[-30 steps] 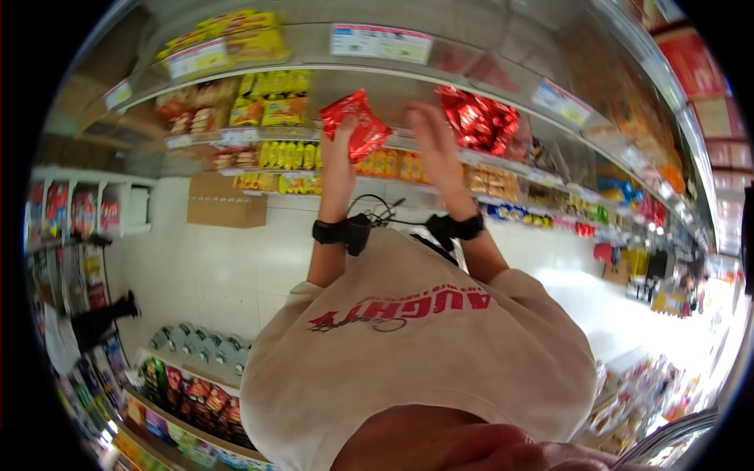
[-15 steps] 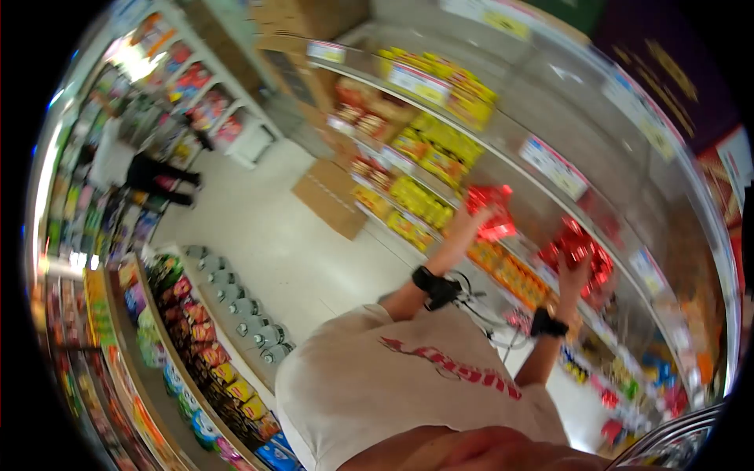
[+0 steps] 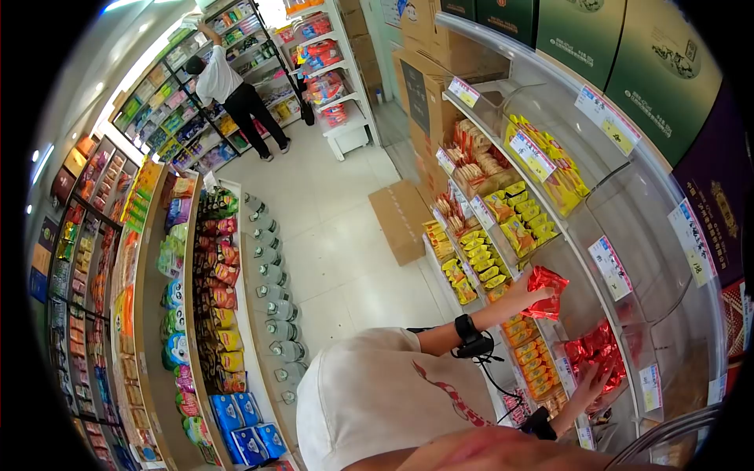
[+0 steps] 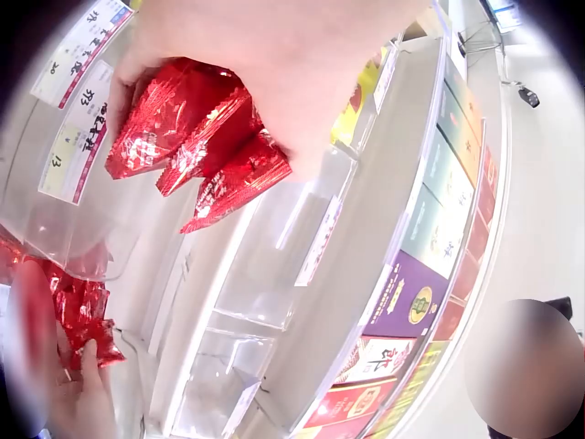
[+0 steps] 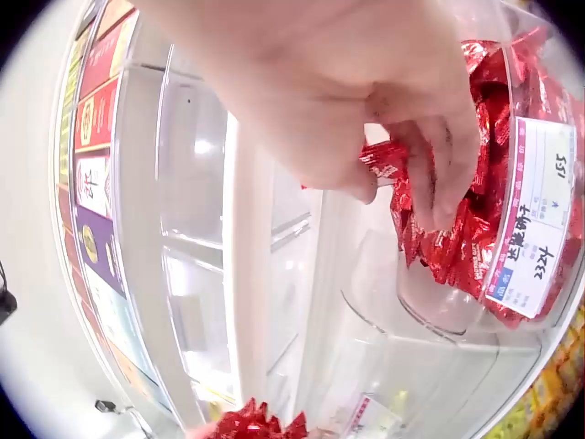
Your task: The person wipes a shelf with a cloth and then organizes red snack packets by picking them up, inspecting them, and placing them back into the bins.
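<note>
My left hand grips several red foil snack packets above the shelf bins. The left wrist view shows their crimped ends fanned out below the palm. Farther right in the head view, my right hand reaches into a clear bin heaped with the same red packets. Up close in the right wrist view, its curled fingers and thumb pinch a red packet at the edge of the heap. A handwritten price label fronts that bin.
Bins of yellow packets and orange packets line the tiered shelves. A cardboard box lies on the floor beside them. Across the aisle stand glass jars and a snack rack. Another person stands at the far shelves.
The head view has swung left, moving both hands toward the lower right of the picture. My right hand, off the red heap a second ago, is now in it. My left hand keeps its packets.
</note>
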Demonstrator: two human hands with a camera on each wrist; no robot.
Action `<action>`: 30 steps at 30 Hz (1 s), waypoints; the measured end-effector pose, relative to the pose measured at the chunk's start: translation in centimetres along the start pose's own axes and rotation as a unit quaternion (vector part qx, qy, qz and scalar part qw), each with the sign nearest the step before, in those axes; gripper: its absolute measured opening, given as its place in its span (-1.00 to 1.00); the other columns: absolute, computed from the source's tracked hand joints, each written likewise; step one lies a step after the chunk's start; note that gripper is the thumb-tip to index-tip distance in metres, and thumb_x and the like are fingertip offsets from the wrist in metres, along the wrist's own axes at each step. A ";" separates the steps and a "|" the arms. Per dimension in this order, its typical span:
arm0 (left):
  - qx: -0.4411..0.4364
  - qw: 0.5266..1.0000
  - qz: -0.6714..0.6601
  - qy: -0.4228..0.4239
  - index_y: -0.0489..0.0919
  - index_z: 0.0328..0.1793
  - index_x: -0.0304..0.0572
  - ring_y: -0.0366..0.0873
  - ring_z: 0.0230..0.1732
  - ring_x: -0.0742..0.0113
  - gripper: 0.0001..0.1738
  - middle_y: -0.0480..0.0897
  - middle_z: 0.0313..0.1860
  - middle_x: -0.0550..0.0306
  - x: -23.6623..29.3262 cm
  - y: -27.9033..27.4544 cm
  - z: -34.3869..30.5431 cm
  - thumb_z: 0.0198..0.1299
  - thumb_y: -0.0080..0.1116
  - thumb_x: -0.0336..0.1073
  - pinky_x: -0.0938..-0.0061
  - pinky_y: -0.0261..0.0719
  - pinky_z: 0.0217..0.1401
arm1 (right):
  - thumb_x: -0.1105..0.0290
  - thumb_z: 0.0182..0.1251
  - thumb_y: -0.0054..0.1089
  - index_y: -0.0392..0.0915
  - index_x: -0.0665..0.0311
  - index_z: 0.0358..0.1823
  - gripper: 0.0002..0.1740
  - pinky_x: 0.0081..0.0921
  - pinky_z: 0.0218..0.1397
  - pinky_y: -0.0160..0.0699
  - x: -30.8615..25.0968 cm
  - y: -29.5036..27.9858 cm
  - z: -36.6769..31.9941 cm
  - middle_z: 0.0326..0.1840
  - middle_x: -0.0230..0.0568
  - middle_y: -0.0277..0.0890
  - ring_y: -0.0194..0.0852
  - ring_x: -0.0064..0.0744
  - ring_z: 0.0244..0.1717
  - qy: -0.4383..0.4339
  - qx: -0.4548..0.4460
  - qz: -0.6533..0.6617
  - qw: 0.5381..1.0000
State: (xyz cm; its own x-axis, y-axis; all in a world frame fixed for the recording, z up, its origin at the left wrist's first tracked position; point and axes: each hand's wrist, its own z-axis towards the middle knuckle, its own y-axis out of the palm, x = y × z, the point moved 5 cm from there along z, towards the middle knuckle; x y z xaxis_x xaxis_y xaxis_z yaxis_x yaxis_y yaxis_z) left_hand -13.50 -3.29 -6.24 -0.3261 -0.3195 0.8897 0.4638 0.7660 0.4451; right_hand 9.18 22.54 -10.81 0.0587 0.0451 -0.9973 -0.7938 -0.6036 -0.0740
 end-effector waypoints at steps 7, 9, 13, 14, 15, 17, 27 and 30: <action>-0.009 1.000 0.022 -0.018 0.23 0.45 -0.27 0.64 -0.04 0.41 -0.20 0.63 0.03 0.10 -2.0 1.6 -0.1 0.25 0.37 -0.04 0.48 0.62 -0.01 | 0.34 0.55 0.05 0.14 0.02 0.63 -0.34 -0.45 0.16 0.53 -5.5 2.5 -2.6 0.30 -0.11 0.48 0.52 -0.38 0.10 -0.029 -0.071 0.126 0.989; -0.038 0.999 0.011 -0.020 0.22 0.45 -0.28 0.64 -0.04 0.41 -0.17 0.64 0.02 0.10 -0.1 2.9 -1.5 0.23 0.38 -0.03 0.48 0.62 -0.02 | 0.17 0.59 0.04 0.16 0.05 0.63 -0.35 -0.43 0.28 0.44 -5.8 3.2 -2.5 0.44 -0.15 0.33 0.43 -0.41 0.16 -0.054 -0.098 0.120 0.986; -0.054 0.995 0.085 -0.016 0.23 0.44 -0.29 0.61 -0.02 0.41 -0.17 0.62 0.03 0.11 0.3 3.1 -2.3 0.22 0.38 -0.03 0.47 0.59 0.02 | 0.18 0.62 -0.01 0.15 0.12 0.62 -0.38 -0.46 0.37 0.34 -8.8 6.3 -4.8 0.66 -0.22 0.06 0.36 -0.41 0.26 -0.095 -0.088 0.163 0.978; -0.075 0.995 0.073 0.000 0.26 0.41 -0.28 0.60 -0.01 0.41 -0.19 0.62 0.04 0.10 -1.0 3.0 -1.9 0.21 0.39 -0.02 0.46 0.59 0.05 | 0.21 0.62 -0.01 0.14 0.14 0.62 -0.38 -0.46 0.38 0.34 -10.3 7.4 -5.8 0.66 -0.22 0.07 0.34 -0.40 0.30 -0.121 -0.083 0.134 0.980; -0.074 0.994 0.081 0.008 0.26 0.40 -0.28 0.60 0.00 0.41 -0.20 0.62 0.04 0.10 -1.4 3.0 -1.9 0.21 0.39 -0.02 0.46 0.59 0.05 | 0.25 0.61 -0.01 0.14 0.17 0.61 -0.38 -0.46 0.39 0.33 -12.0 8.4 -6.8 0.66 -0.22 0.07 0.32 -0.40 0.34 -0.146 -0.077 0.105 0.981; -0.072 0.992 0.096 0.024 0.27 0.38 -0.28 0.60 0.01 0.41 -0.22 0.62 0.05 0.09 -1.5 2.7 -2.1 0.22 0.38 -0.03 0.46 0.59 0.06 | 0.29 0.60 0.00 0.12 0.25 0.61 -0.37 -0.39 0.43 0.28 -13.2 10.2 -7.7 0.65 -0.17 0.07 0.25 -0.34 0.43 -0.169 -0.072 0.072 0.980; -0.071 0.996 0.041 0.044 0.20 0.46 -0.37 0.52 0.22 0.33 -0.21 0.56 0.19 -0.01 0.8 3.4 -3.2 0.28 0.35 -0.15 0.41 0.55 0.25 | 0.18 0.59 0.10 0.30 0.44 0.43 -0.42 -0.38 0.46 0.21 -11.7 14.4 -9.6 0.40 -0.09 0.40 0.34 -0.35 0.34 -0.054 -0.050 0.042 0.996; -0.045 0.995 0.069 0.058 0.22 0.45 -0.35 0.51 0.21 0.36 -0.23 0.55 0.17 0.02 0.9 4.1 -3.3 0.29 0.35 -0.13 0.42 0.54 0.24 | 0.14 0.60 0.08 0.34 0.41 0.37 -0.46 -0.40 0.47 0.18 -10.5 13.7 -9.5 0.39 -0.11 0.39 0.30 -0.36 0.36 -0.027 -0.054 0.105 0.993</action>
State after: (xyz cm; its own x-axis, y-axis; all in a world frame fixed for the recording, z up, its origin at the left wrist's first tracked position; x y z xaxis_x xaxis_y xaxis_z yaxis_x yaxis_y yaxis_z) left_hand -9.19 -2.27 -3.24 -0.1585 -0.2812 0.9465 0.5714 0.7556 0.3202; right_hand 3.40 6.27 -1.37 -0.1354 -0.0503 -0.9895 -0.7153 -0.6861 0.1327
